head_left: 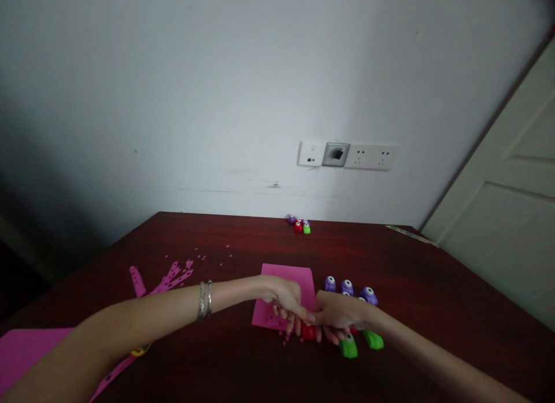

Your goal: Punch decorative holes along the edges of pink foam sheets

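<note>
A small red craft punch (308, 332) sits between my two hands at the near right corner of a square pink paper sheet (288, 271). My left hand (282, 299) comes over the sheet, its fingers closed about the punch's left side. From the right, my right hand (340, 310) is curled with its fingertips on the punch. The two hands meet at the thumb and index finger. Small holes show in the sheet below my left hand, and tiny pink cut-outs (285, 337) lie just in front of it. The paper's edge inside the punch is hidden.
Purple punches (369, 295) and green punches (348, 346) stand beside my right hand. Several more punches (299, 225) are by the wall. Punched pink strips (167, 280), scattered bits and a larger pink sheet (32, 351) lie left. Yellow-handled scissors (141, 351) are partly hidden beneath my left forearm.
</note>
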Demonstrator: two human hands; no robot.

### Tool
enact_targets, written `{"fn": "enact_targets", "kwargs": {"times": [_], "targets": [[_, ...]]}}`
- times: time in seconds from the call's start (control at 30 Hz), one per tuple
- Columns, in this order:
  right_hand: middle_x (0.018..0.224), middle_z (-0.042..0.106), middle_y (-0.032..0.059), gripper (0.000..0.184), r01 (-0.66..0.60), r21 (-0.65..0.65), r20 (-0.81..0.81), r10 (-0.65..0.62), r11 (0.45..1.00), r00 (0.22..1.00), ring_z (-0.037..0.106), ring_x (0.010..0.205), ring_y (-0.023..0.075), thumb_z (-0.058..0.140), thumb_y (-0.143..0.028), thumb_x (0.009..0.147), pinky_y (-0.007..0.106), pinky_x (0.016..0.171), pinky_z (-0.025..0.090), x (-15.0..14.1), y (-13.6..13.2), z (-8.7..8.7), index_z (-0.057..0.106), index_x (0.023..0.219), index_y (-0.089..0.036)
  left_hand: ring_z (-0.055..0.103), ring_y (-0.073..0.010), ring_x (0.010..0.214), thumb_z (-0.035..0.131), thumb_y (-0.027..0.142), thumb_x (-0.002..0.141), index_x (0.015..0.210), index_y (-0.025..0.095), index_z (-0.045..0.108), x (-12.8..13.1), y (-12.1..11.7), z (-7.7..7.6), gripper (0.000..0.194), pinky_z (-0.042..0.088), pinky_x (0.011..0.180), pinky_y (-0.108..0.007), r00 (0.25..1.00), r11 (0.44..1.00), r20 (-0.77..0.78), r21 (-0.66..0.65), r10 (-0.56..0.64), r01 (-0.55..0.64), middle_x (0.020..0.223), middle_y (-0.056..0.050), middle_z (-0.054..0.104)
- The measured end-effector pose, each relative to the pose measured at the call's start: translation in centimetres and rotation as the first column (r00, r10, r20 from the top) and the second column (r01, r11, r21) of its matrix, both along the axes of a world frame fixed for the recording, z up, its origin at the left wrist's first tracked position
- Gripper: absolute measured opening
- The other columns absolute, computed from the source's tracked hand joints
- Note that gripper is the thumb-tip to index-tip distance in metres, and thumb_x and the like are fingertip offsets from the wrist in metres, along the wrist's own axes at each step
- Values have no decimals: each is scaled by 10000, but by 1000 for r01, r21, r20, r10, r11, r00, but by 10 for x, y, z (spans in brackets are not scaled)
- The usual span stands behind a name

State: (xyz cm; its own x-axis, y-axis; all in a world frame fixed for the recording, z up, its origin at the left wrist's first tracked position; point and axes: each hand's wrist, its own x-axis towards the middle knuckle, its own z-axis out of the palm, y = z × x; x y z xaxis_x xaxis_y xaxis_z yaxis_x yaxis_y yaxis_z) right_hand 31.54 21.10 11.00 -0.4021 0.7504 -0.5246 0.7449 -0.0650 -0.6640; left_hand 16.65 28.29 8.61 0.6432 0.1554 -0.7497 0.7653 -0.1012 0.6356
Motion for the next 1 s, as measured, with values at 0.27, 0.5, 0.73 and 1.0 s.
{"fn": "enact_targets", "kwargs": {"times": [0.27, 0.5, 0.73, 1.0], "targets": [[337, 407, -67, 384, -83, -78, -29, 81, 993, 996, 315, 283, 38, 486, -401, 808, 141, 289, 198, -3, 6, 3, 561, 518, -160, 300, -55, 325, 643, 677, 516, 523, 153, 658, -4, -2, -6, 524, 139, 328, -185, 998, 998, 19, -39, 59, -58, 430, -49, 529], [354, 437, -49, 338, -64, -31, 6, 64, 997, 998, 358, 301, 53, 466, -287, 794, 162, 315, 257, -3, 3, 4, 530, 480, -180, 329, -55, 343, 652, 645, 542, 588, 161, 656, -8, -7, -3, 486, 206, 361, -207, 990, 986, 108, 128, 93, -107, 456, -14, 539], [347, 434, -49, 373, 52, 117, 48, -58, 992, 997, 364, 274, 52, 456, -318, 794, 162, 308, 252, -1, -6, -11, 456, 448, -176, 475, -81, 461, 652, 414, 658, 648, 147, 662, -16, -6, 18, 268, 330, 468, -204, 953, 840, 297, 532, -64, -109, 515, 12, 569], [595, 640, 66, 291, -22, 595, 318, -210, 804, 925, 607, 579, 165, 544, -356, 793, 230, 500, 333, -8, -25, -19, 613, 596, -154, 559, -155, 755, 686, 346, 635, 824, 158, 659, -40, 2, 13, 268, 397, 640, -228, 927, 647, 343, 744, -154, -168, 826, -34, 633]]}}
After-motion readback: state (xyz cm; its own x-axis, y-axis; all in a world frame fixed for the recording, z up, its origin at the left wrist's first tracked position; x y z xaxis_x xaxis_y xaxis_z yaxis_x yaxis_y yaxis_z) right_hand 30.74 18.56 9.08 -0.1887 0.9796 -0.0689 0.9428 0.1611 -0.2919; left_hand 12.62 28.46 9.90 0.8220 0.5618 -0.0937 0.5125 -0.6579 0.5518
